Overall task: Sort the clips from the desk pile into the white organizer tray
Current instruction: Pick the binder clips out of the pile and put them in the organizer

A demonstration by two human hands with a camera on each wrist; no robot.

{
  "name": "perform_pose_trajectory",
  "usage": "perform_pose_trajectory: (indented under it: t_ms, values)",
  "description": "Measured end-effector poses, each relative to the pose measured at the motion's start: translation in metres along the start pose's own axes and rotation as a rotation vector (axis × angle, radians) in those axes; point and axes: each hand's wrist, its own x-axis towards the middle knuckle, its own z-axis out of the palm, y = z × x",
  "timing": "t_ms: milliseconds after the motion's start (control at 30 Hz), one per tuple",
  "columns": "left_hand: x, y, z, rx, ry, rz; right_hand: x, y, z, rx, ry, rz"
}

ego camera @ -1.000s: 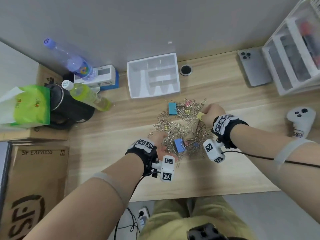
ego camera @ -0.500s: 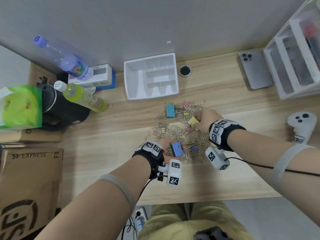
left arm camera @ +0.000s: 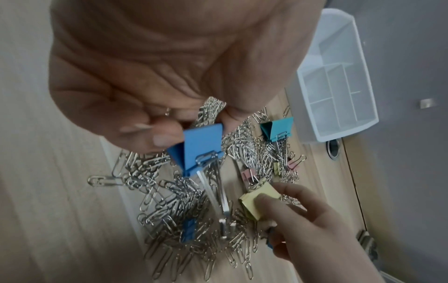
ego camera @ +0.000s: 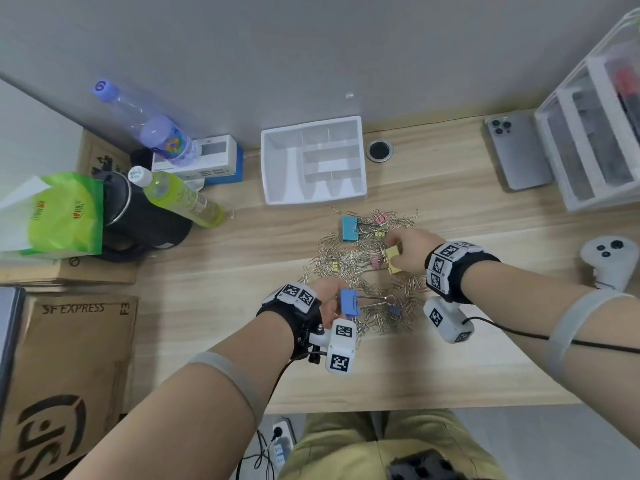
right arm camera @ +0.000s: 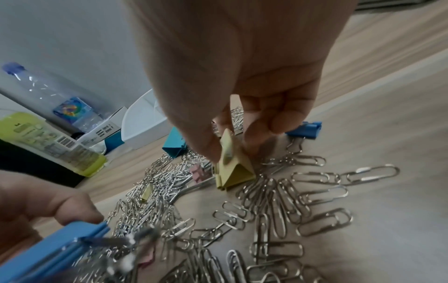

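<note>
A pile of silver paper clips [ego camera: 360, 268] mixed with small coloured binder clips lies on the wooden desk in front of the white organizer tray [ego camera: 277, 168]. My left hand [ego camera: 329, 299] pinches a large blue binder clip [ego camera: 349, 303] [left arm camera: 201, 145] at the pile's near edge, lifted a little off the desk. My right hand [ego camera: 408, 251] pinches a yellow binder clip [ego camera: 393, 259] [right arm camera: 232, 164] on the pile's right side. A teal binder clip [ego camera: 349, 228] rests at the pile's far edge. The tray's compartments look bare.
Left of the tray stand a green bottle [ego camera: 180, 195], a clear water bottle [ego camera: 145, 123], a box [ego camera: 207, 157] and a black pot [ego camera: 138, 216]. A phone [ego camera: 519, 150], white drawer unit [ego camera: 595, 133] and game controller [ego camera: 609, 261] sit to the right. A cable hole [ego camera: 379, 150] is beside the tray.
My right hand has drawn the yellow binder clip back toward me over the pile. My left hand has gripped the blue binder clip and raised it slightly.
</note>
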Motion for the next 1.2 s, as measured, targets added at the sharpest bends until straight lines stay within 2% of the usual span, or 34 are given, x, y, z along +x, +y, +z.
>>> perform_pose_trajectory:
  t_ms: [133, 267, 367, 533, 667, 800, 933, 1100, 1200]
  values:
    - [0.003, -0.002, -0.007, 0.002, 0.042, -0.005, -0.003, 0.000, -0.001, -0.065, -0.026, -0.042]
    - [0.015, -0.006, -0.014, 0.023, 0.074, -0.039, -0.002, 0.001, 0.008, -0.143, 0.053, -0.060]
    - [0.020, -0.008, -0.015, 0.011, 0.028, -0.077, -0.004, 0.000, 0.011, -0.173, 0.109, -0.082]
    - [0.016, -0.007, -0.018, 0.112, -0.042, -0.062, -0.008, -0.005, 0.002, -0.241, 0.075, -0.120]
    - [0.008, -0.008, -0.018, 0.144, -0.061, -0.040, -0.009, -0.004, -0.003, -0.135, -0.076, -0.137]
    - [0.006, -0.009, -0.014, 0.069, -0.037, -0.031, -0.004, -0.002, -0.007, 0.013, -0.241, -0.062]
    - [0.001, -0.009, -0.009, 0.097, 0.027, 0.030, -0.002, -0.004, -0.011, 0.180, -0.357, 0.002]
    - [0.010, -0.011, -0.011, 0.110, 0.011, -0.017, -0.003, -0.012, -0.008, 0.345, -0.420, 0.079]
    - [0.003, -0.010, -0.009, 0.090, 0.032, -0.022, -0.001, -0.015, -0.006, 0.435, -0.525, 0.139]
